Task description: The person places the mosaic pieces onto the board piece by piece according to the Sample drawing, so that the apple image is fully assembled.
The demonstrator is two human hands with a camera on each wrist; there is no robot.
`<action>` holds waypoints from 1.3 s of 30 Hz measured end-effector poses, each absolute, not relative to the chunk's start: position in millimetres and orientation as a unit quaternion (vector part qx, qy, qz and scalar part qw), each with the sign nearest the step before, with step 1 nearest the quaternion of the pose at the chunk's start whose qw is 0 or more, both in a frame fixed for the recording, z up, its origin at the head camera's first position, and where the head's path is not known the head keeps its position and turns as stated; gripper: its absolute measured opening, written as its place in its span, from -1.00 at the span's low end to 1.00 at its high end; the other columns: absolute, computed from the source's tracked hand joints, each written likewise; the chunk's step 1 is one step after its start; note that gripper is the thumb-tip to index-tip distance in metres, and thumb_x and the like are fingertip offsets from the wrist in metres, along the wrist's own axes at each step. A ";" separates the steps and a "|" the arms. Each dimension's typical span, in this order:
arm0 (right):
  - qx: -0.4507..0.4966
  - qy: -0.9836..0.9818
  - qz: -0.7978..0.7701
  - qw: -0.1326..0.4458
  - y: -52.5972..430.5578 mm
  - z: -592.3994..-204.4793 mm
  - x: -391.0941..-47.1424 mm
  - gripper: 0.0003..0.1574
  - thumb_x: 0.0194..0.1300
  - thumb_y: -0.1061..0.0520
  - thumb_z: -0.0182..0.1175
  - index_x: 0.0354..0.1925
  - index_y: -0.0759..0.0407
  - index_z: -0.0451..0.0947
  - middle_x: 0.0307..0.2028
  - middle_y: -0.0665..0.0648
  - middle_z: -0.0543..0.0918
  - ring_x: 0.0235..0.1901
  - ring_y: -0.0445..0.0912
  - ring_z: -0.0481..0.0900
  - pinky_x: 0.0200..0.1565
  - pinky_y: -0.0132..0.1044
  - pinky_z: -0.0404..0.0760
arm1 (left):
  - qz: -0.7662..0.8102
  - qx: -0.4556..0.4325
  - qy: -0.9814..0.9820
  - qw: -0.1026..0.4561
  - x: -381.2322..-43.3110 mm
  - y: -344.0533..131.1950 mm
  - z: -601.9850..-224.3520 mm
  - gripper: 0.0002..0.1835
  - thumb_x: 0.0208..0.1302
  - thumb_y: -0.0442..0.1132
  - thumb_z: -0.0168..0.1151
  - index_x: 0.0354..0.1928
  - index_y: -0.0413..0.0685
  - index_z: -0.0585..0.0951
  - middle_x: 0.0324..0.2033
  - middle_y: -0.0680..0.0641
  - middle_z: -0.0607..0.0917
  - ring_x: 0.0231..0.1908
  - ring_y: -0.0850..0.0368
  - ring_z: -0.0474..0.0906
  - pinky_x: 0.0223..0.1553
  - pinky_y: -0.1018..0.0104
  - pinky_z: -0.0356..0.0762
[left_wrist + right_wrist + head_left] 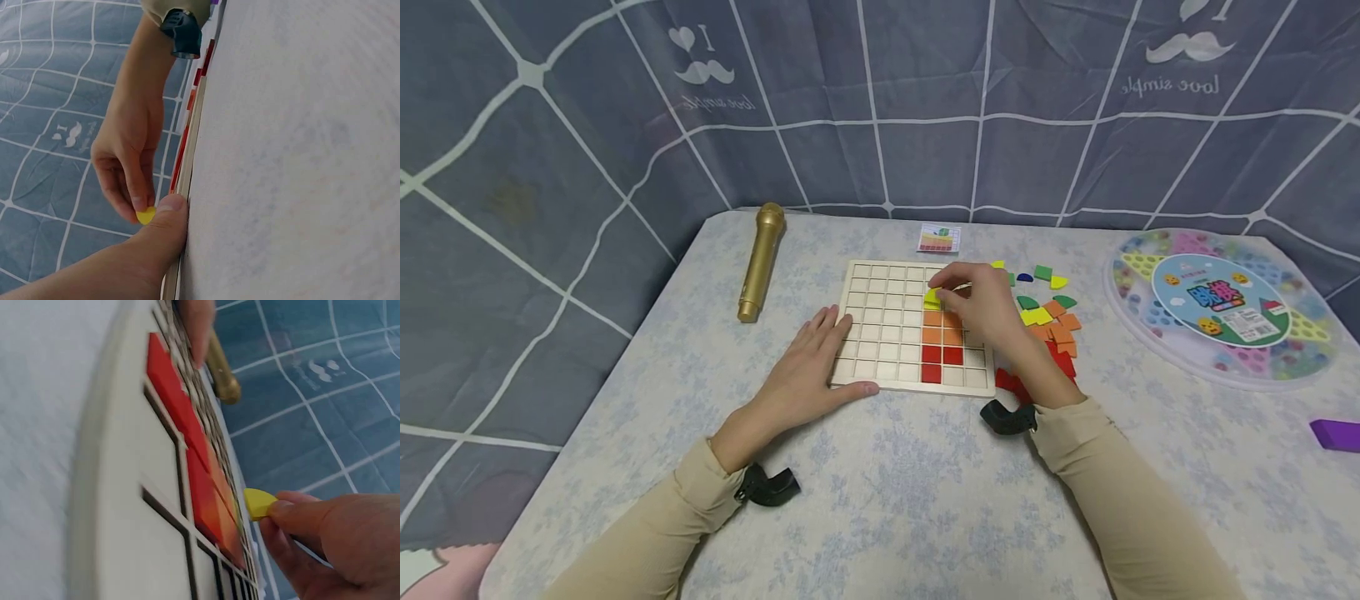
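A wooden grid board [867, 352] lies on the table. Red tiles [931, 373] and orange tiles [932, 336] fill some cells on its right side, with yellow just above the orange. Between thumb and fingers, my right hand [981, 302] pinches a small yellow tile [257, 504] with one rounded edge, held over those cells. My left hand [801, 375] rests along the board's left edge, fingers extended and thumb [170, 209] at the near edge. Right of the board, partly behind my right forearm, loose red, orange, yellow, green and blue pieces [1060, 333] are scattered.
Behind the board lies a small pattern card [938, 238]. A gold microphone [762, 262] lies at the left. At the right is a round clear case [1120, 317] with a printed label, and a purple object [1337, 435] sits near the right edge. A tiled-pattern curtain [925, 158] hangs behind.
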State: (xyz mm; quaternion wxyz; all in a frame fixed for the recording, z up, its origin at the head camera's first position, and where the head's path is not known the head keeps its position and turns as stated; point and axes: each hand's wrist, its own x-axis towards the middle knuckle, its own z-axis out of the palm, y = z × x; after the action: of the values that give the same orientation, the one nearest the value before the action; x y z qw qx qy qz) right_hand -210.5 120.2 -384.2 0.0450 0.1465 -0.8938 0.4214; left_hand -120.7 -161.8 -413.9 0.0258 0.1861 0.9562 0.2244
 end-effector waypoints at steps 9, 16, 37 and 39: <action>0.186 -0.890 0.414 0.050 107.8 -400.2 -209.7 -0.79 0.44 0.27 0.35 0.01 0.18 0.78 -0.02 0.17 0.80 -0.03 0.06 0.78 0.14 -0.05 0.76 | 0.230 0.190 0.954 0.022 -120.5 -159.2 -415.1 0.21 0.28 0.37 0.36 0.68 -0.19 0.05 0.67 -0.31 -0.05 0.68 -0.22 -0.20 0.69 -0.12 -0.15; 0.213 -0.893 0.393 0.055 105.9 -403.2 -210.3 -0.76 0.35 0.25 0.44 -0.01 0.20 0.80 0.01 0.16 0.77 -0.01 0.05 0.75 0.17 -0.07 0.72 | 0.228 0.186 0.955 0.029 -119.9 -158.2 -413.4 0.21 0.28 0.38 0.35 0.69 -0.18 0.02 0.68 -0.29 -0.07 0.69 -0.19 -0.23 0.69 -0.10 -0.17; 0.260 -0.905 0.331 0.067 97.8 -404.8 -214.8 -0.81 0.40 0.22 0.38 -0.05 0.14 0.82 0.04 0.14 0.81 0.18 0.08 0.60 0.33 0.03 0.53 | 0.226 0.181 0.957 0.034 -121.5 -162.0 -414.1 0.21 0.30 0.40 0.32 0.70 -0.15 0.01 0.68 -0.27 -0.08 0.69 -0.16 -0.25 0.70 -0.07 -0.20; 0.252 -0.908 0.327 0.068 97.8 -405.6 -214.4 -0.82 0.41 0.22 0.38 -0.06 0.13 0.83 0.03 0.15 0.81 0.19 0.09 0.61 0.35 0.04 0.52 | 0.225 0.180 0.957 0.034 -121.5 -161.9 -414.2 0.21 0.30 0.40 0.33 0.70 -0.14 0.01 0.68 -0.27 -0.08 0.69 -0.16 -0.24 0.70 -0.06 -0.20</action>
State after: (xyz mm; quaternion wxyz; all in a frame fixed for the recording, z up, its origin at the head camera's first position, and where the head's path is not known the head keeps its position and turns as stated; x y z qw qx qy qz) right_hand -214.4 97.8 -405.6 0.0677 0.2522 -0.9081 0.3274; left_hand -121.5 -161.9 -414.2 0.0344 0.1798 0.9569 0.2253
